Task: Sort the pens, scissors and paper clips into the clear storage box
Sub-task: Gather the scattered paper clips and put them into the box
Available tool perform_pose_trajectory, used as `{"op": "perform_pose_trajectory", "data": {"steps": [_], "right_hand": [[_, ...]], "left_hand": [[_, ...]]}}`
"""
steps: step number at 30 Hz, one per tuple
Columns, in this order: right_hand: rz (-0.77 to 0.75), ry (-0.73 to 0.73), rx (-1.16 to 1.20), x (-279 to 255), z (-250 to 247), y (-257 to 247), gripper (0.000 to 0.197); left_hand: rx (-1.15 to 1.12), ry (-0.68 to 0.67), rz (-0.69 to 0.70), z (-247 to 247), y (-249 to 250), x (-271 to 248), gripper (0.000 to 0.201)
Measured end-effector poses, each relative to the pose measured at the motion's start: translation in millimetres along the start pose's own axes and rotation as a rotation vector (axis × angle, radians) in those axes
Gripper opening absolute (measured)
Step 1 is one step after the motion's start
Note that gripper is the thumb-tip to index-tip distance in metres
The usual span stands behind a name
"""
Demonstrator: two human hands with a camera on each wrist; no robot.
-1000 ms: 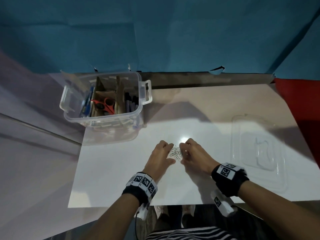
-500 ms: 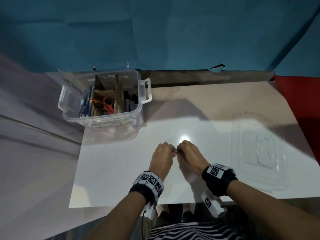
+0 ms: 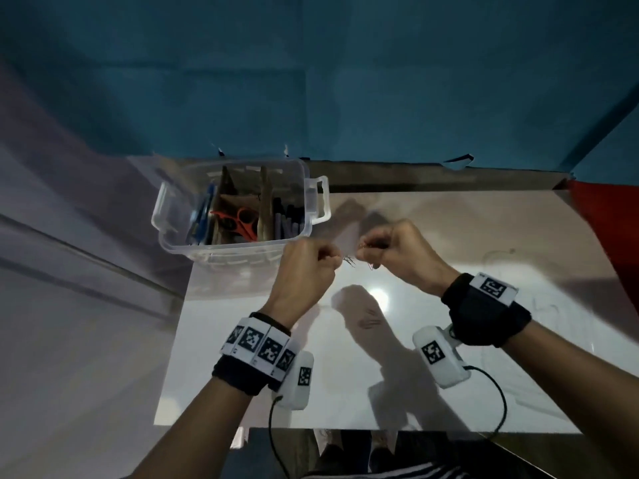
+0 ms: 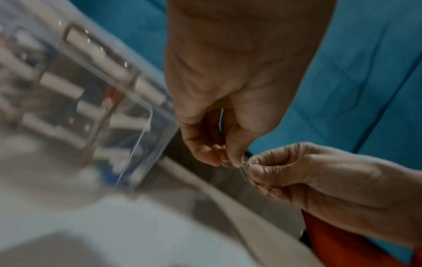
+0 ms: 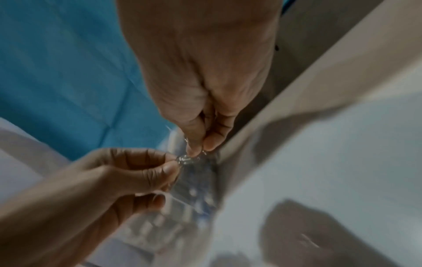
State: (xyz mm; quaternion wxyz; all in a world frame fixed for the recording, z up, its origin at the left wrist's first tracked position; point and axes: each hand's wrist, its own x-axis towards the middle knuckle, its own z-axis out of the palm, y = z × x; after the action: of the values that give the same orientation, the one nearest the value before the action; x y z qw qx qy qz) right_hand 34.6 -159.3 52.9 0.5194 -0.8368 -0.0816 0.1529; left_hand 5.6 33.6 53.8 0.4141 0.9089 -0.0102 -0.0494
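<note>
Now both my hands, left [image 3: 304, 267] and right [image 3: 403, 250], pinch the paper clips [image 3: 349, 261], lifted off the tabletop [image 3: 432, 375] beside the clear storage box [image 3: 238, 252], ready to drop in.

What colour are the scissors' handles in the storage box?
Red-orange; the scissors show best in the head view.

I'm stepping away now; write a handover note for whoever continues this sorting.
Left hand and right hand each pinch part of a bunch of paper clips, held above the table beside the box.
Done: pens in the left compartment, scissors in the middle, dark pens in the right.
Left: drop the clips into the box; a few clips remain on the table. Lid lies at right.
</note>
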Motion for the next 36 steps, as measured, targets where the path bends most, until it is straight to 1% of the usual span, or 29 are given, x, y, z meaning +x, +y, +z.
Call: {"op": "perform_pose_trajectory", "data": {"steps": [2, 4, 7, 8, 10, 12, 14, 15, 16, 18, 19, 21, 23, 25, 26, 28, 30, 32, 34, 36], "right_hand": [[-0.035, 0.026, 0.076, 21, -3, -35, 0.005], [-0.080, 0.061, 0.081, 48, 4, -67, 0.006], [-0.111, 0.118, 0.037, 102, 33, -101, 0.007], [-0.112, 0.135, 0.018, 121, 46, -109, 0.009], [-0.079, 0.169, -0.033, 156, 75, -121, 0.013], [-0.014, 0.197, -0.064, 185, 98, -126, 0.012], [0.033, 0.194, -0.132, 202, 114, -126, 0.007], [0.049, 0.174, -0.170, 205, 118, -124, 0.008], [0.063, 0.150, -0.194, 209, 121, -121, 0.014], [0.073, 0.134, -0.192, 208, 121, -118, 0.024], [0.065, 0.140, -0.210, 207, 120, -118, 0.025], [0.039, 0.134, -0.247, 202, 113, -121, 0.022], [0.004, 0.133, -0.262, 196, 104, -123, 0.017], [-0.017, 0.117, -0.244, 181, 91, -124, 0.010], [-0.029, 0.110, -0.239, 171, 81, -123, 0.010], [-0.038, 0.029, -0.201, 147, 60, -119, 0.020], [-0.024, -0.105, -0.167, 119, 39, -111, 0.028], [0.013, -0.211, -0.157, 89, 20, -98, 0.033], [0.058, -0.270, -0.197, 64, 7, -73, 0.027], [0.111, -0.335, -0.283, 40, 5, -39, 0.020]], "left_hand": [[-0.011, 0.092, 0.011, -39, 5, 9, 0.010], [0.002, 0.201, 0.004, -75, 2, 23, 0.008], [0.009, 0.335, -0.046, -121, -11, 51, 0.009], [0.028, 0.354, -0.075, -132, -17, 62, 0.012], [0.103, 0.325, -0.138, -143, -32, 86, 0.013], [0.156, 0.301, -0.215, -147, -43, 105, 0.011], [0.238, 0.308, -0.253, -145, -57, 120, 0.024], [0.276, 0.308, -0.248, -143, -64, 127, 0.032], [0.307, 0.303, -0.250, -141, -71, 134, 0.034], [0.352, 0.299, -0.266, -139, -84, 145, 0.024], [0.363, 0.302, -0.258, -139, -86, 147, 0.021], [0.372, 0.284, -0.222, -139, -81, 144, 0.017], [0.373, 0.267, -0.192, -139, -65, 136, 0.011], [0.361, 0.222, -0.158, -138, -43, 123, 0.011], [0.350, 0.207, -0.116, -136, -33, 115, 0.012], [0.286, 0.184, -0.054, -129, -17, 98, 0.010], [0.254, 0.133, 0.003, -117, -7, 79, 0.012], [0.259, 0.047, 0.078, -98, 5, 60, 0.013], [0.240, -0.070, 0.136, -72, 12, 42, 0.014], [0.247, -0.219, 0.129, -39, 8, 26, 0.016]]}}
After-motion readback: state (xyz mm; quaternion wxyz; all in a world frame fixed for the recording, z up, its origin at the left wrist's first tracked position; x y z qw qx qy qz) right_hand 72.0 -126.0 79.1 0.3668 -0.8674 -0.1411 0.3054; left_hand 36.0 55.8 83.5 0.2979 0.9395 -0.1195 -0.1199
